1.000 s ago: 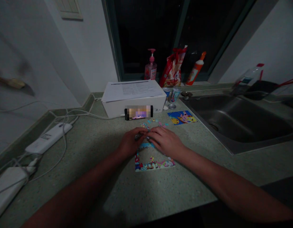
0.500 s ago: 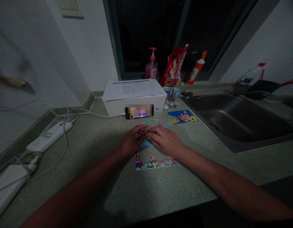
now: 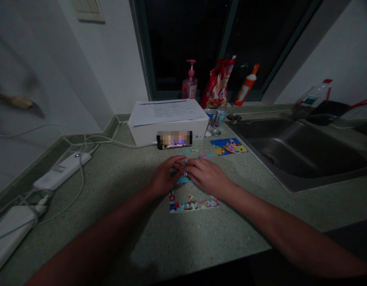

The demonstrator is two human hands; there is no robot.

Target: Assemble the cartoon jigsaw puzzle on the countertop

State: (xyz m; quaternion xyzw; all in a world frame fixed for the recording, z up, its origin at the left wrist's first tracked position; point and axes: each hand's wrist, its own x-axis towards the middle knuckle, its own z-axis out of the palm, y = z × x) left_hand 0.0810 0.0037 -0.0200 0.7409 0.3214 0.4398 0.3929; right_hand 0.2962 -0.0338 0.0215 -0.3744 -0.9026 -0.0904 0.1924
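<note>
My left hand (image 3: 167,174) and my right hand (image 3: 207,175) meet fingertip to fingertip over a partly assembled jigsaw puzzle (image 3: 196,205). A small light puzzle piece (image 3: 185,173) shows at my right fingertips, close to the left thumb. The left fingers are bent and drawn together; what they pinch, if anything, is hidden. The puzzle's colourful bottom edge is joined up, with bare counter inside it and a blue strip (image 3: 185,180) below my hands. Beyond my fingers lie several loose puzzle pieces (image 3: 204,155). My hands cover the puzzle's upper part.
A lit phone (image 3: 175,140) leans on a white box (image 3: 144,133), its cable running left to power strips (image 3: 62,171). A cartoon picture card (image 3: 229,147) lies right of the loose pieces. Beyond are cans (image 3: 219,118) and a sink (image 3: 305,151).
My fingers have shifted slightly, and the small piece at the right fingertips shows more clearly. Arms and puzzle frame stay almost where they were.
</note>
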